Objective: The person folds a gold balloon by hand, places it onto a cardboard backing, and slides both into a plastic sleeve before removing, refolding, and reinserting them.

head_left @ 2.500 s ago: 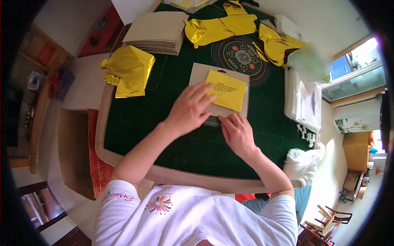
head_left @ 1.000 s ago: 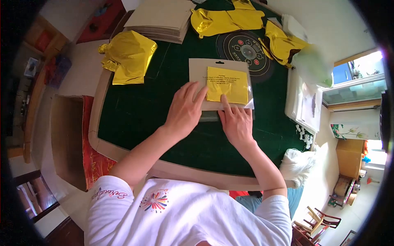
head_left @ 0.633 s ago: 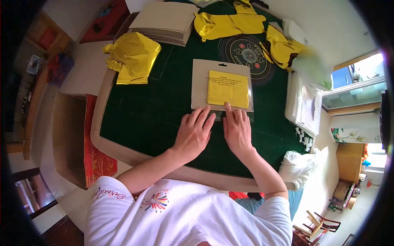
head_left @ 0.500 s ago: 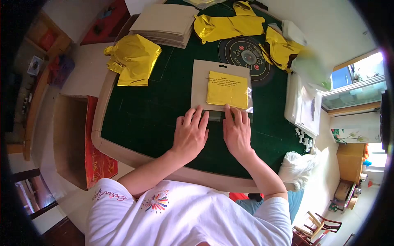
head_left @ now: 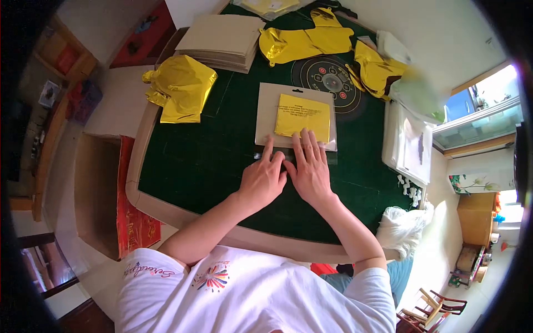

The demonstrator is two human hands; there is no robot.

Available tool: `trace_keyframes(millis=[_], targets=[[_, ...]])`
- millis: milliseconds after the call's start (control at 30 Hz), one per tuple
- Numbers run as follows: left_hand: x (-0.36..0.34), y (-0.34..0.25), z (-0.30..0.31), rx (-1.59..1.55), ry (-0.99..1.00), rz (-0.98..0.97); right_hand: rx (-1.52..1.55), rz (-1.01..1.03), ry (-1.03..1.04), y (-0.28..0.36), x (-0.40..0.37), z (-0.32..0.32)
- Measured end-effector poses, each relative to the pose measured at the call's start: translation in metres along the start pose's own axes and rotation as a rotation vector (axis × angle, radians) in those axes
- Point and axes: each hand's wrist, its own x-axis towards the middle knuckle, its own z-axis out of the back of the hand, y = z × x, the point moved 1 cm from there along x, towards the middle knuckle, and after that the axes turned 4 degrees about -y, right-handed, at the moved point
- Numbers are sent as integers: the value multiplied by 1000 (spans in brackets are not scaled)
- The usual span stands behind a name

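A clear plastic bag [head_left: 333, 145] lies flat on the green table, holding a grey-beige backing card [head_left: 266, 111] and a folded gold foil packet [head_left: 302, 114] printed with warning text. At the bag's lower edge is my left hand [head_left: 263, 176], its index finger stretched onto the card's bottom edge and its other fingers partly bent. My right hand [head_left: 312, 169] lies flat with fingers extended, their tips over the lower part of the gold packet. The two thumbs are close together below the bag. Part of the bag's bottom strip is hidden under my hands.
Gold foil balloons [head_left: 183, 89] [head_left: 305, 41] lie at the left and back. A stack of cards [head_left: 219, 41] stands back left. A round black panel [head_left: 332, 83] is set beyond the bag. Plastic bags [head_left: 408, 144] and white string [head_left: 402, 230] sit at right; an open carton [head_left: 100, 194] stands left.
My right hand has moved up and inward, its fingers now over the packet. My left hand has shifted slightly right, with fingers more bent. The view has shifted slightly.
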Motion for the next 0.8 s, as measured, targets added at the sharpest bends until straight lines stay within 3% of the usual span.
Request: trace_keyframes(millis=[233, 433, 633, 733, 800], targets=[[12, 10, -12, -91, -56, -36, 15, -2, 4, -7, -2, -7], [12, 3, -9, -56, 22, 21, 10, -7, 23, -6, 0, -7], [12, 8, -12, -82, -69, -52, 72, 19, 7, -6, 7, -10], [13, 10, -12, -129, -72, -55, 109, 38, -5, -7, 9, -11], [12, 13, -12, -346, -60, 18, 110, 30, 10, -6, 9, -11]])
